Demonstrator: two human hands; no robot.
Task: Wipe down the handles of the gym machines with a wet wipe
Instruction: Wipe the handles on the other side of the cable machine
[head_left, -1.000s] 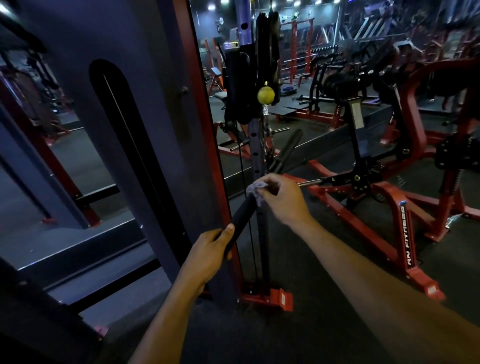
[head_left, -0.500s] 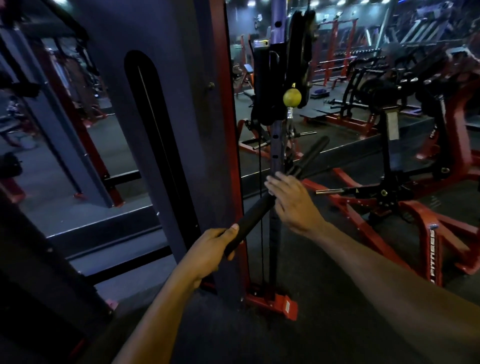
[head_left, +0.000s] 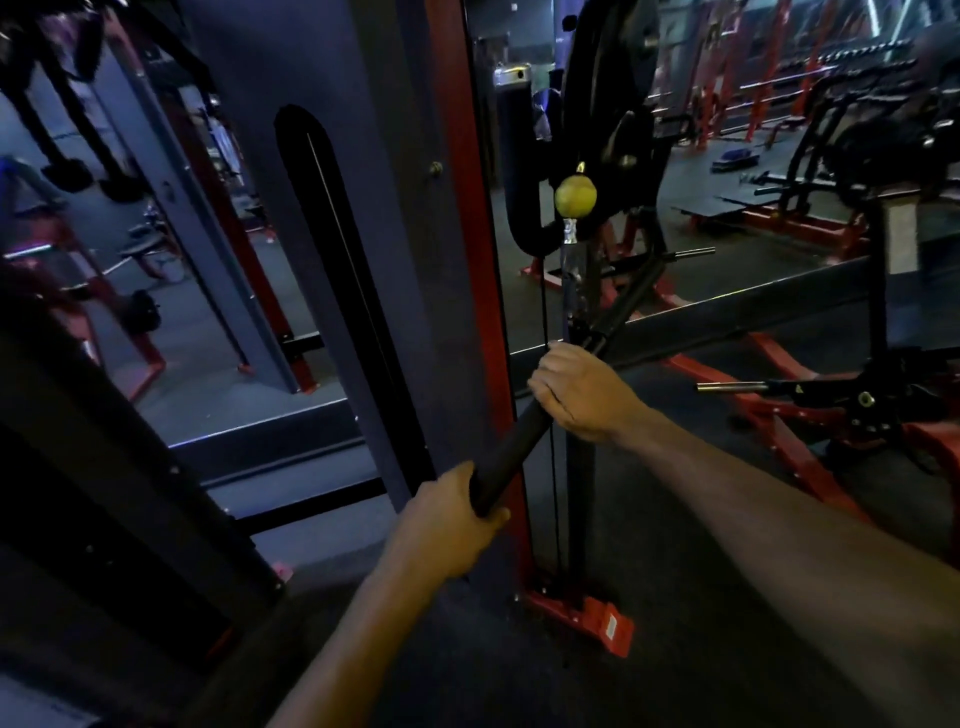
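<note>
Left hand (head_left: 447, 525) has its fingers curled tight around the near end of the black bar handle (head_left: 511, 447). Further up the same grip the right hand (head_left: 582, 392) is wrapped over it too, and the wet wipe is probably tucked under that palm, but it's too dark to see any of it. The bar slants up toward the yellow ball (head_left: 575, 195) on the cable, right beside the red upright (head_left: 470, 249) of the cable machine.

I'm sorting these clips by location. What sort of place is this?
A gym, most likely a commercial weight room. Both hands grip a black cable-machine bar hanging below a yellow stopper ball, and red-framed weight machines and racks fill the dim floor behind.
</note>
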